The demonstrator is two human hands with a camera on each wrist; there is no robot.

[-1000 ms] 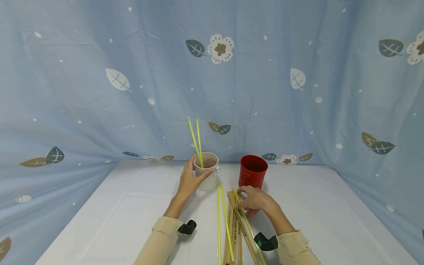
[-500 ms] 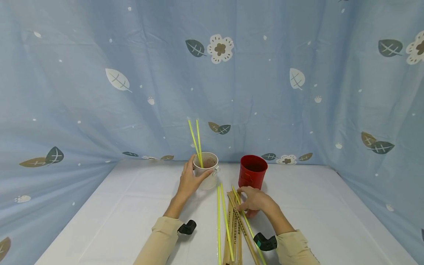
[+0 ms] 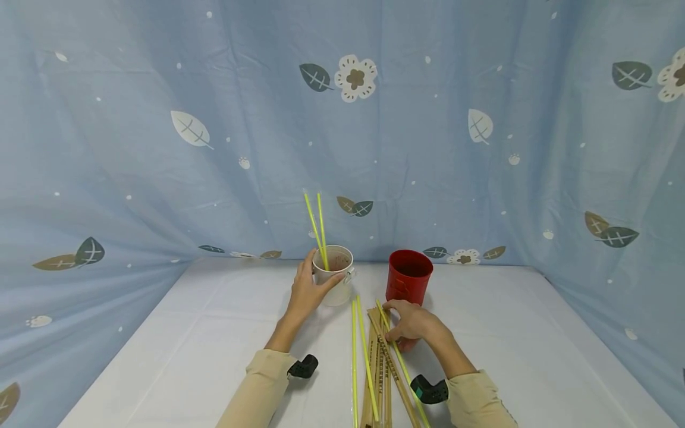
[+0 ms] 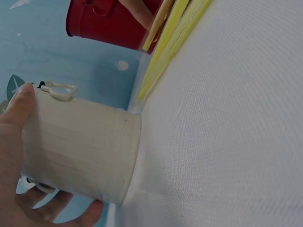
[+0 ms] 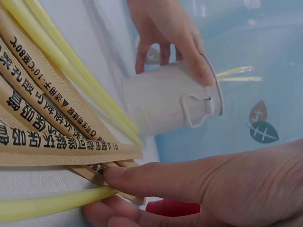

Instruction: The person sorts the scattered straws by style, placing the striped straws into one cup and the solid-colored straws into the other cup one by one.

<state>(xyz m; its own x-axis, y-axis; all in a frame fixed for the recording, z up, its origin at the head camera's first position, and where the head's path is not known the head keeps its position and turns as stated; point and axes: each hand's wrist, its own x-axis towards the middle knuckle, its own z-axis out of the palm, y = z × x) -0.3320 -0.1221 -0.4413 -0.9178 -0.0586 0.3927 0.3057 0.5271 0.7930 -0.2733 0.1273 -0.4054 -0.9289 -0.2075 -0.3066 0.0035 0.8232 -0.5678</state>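
My left hand (image 3: 307, 294) grips a cream-white metal pail (image 3: 338, 292) with small side handles, thumb on the near side and fingers round the far side. It stands upright on the table, with two yellow straws (image 3: 322, 226) leaning in it. My right hand (image 3: 414, 322) pinches the upper end of a yellow straw (image 5: 61, 202) between thumb and fingers, seen close in the right wrist view. That straw lies beside several brown paper-wrapped straws (image 5: 57, 149) with dark printing. Just behind the right hand is a red pail (image 3: 409, 285), its lower part partly hidden by the hand.
Two more yellow straws (image 3: 354, 362) lie to the left of the paper-wrapped ones, running toward the front edge. A white cloth (image 3: 214, 356) covers the table. Behind it hangs a blue curtain (image 3: 257, 166) with leaves and flowers.
The right thumb shifts slightly off the brown straws toward the yellow one, whose upper end moves a little to the right. The left hand and white pail stay in place.
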